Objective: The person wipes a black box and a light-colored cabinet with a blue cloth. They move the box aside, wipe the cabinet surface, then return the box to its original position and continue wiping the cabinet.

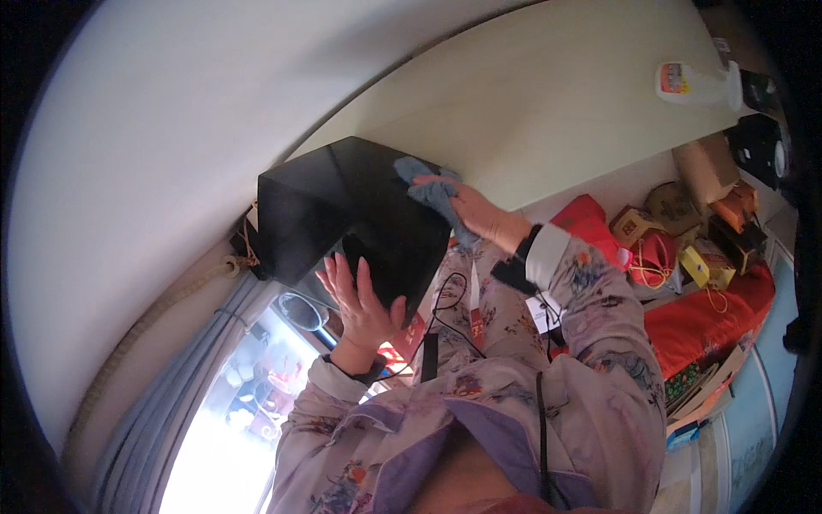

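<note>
A glossy black box-shaped object [359, 193] with flat faces stands against the wall in front of me. What kind of object it is, I cannot tell. My left hand [363, 302] rests on its near lower face, fingers spread and holding nothing. A grey-blue cloth [440, 196] is gripped in my right hand [478, 212], at the box's right upper edge. Part of the cloth lies against the black surface, and another part hangs below my fingers.
A white spray bottle [697, 83] lies on the pale panel [546, 96]. At right are a red bag [655, 257], a yellow box [703, 266] and red fabric [706, 321]. A grey curtain [173, 392] hangs beside a bright window [237, 411]. Black cords [443, 302] cross my lap.
</note>
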